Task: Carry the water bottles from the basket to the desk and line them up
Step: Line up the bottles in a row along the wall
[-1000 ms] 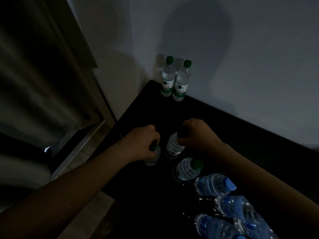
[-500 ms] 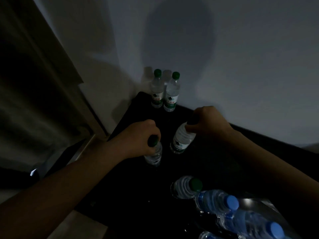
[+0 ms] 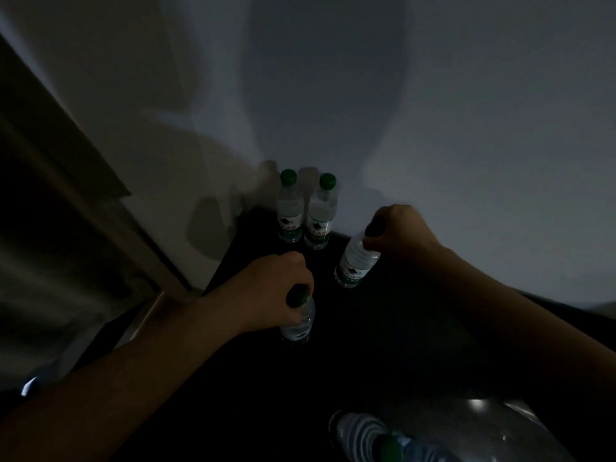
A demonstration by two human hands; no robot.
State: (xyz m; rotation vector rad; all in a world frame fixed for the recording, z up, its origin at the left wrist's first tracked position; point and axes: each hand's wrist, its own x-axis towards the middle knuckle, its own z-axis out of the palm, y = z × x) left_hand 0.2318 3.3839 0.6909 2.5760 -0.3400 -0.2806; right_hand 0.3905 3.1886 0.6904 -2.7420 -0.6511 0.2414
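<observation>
Dim room, low light. Black surface (image 3: 383, 345) runs into a corner: pale wall (image 3: 483, 128) behind it, and at the left a tan frame (image 3: 76, 155) with a darker grey panel (image 3: 43, 261) beside it. A large head-and-shoulders shadow (image 3: 323, 78) falls on the wall above the corner.

Rear-left bottle (image 3: 289, 211) and rear-right bottle (image 3: 320, 216) stand upright at the far corner of the surface, against the wall. They are just beside each other, both with green caps and their labels facing the camera.

Left grip (image 3: 266, 288) is clenched round the neck and green cap of the left bottle (image 3: 298, 325). That bottle is roughly upright, over the left part of the surface and near its edge. Can't tell in the dark whether its base is touching down.

Right grip (image 3: 396, 231) is clenched round the top of the right bottle (image 3: 355, 265). That one is tilted, base toward the lower left, near the wall and to the right of the rear pair. Base contact can't be told either.

The two held bottles are apart from each other and from the rear pair.

Near bottle (image 3: 360, 431) shows at the bottom edge, green cap toward the camera. A shiny object (image 3: 500, 425) is just beside it on the right, too dark to identify.
</observation>
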